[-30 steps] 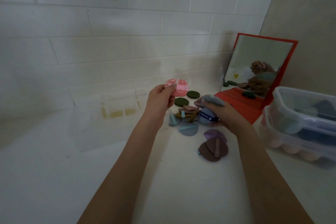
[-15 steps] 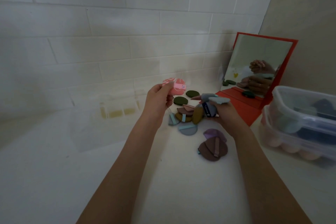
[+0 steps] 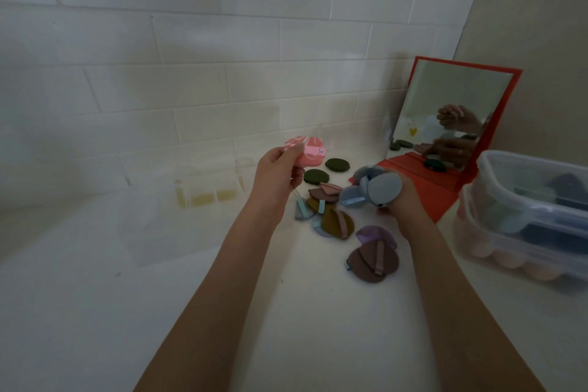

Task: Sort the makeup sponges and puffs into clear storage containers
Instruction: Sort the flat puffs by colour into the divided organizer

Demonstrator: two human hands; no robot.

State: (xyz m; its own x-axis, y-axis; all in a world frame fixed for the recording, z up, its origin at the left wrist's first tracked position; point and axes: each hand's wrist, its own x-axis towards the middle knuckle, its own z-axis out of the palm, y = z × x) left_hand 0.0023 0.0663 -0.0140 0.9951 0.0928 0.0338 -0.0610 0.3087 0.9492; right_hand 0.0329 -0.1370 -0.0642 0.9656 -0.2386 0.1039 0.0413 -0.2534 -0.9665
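White table (image 3: 95,312) against a tiled wall (image 3: 159,73), seen from the head view. At right, two stacked clear storage containers (image 3: 525,216): the upper holds dark and grey-blue pieces, the lower pale pink rounded sponges. Behind them, a red-framed mirror (image 3: 445,118) stands tilted on its red base. At left, near the wall, a clear compartmented organizer (image 3: 210,188), hard to make out. Loose puffs (image 3: 334,216) lie in a pile between the hands, in brown, mustard, blue and purple; the brown puff (image 3: 372,261) lies nearest the viewer, touching a purple one. Two dark green round puffs (image 3: 326,170) lie beyond the pile. Right hand (image 3: 404,204): grip curled round a bunch of grey-blue puffs (image 3: 375,189), held above the pile. Left hand (image 3: 276,172): thumb and fingers pinch a pink patterned puff (image 3: 307,154), raised above the table.
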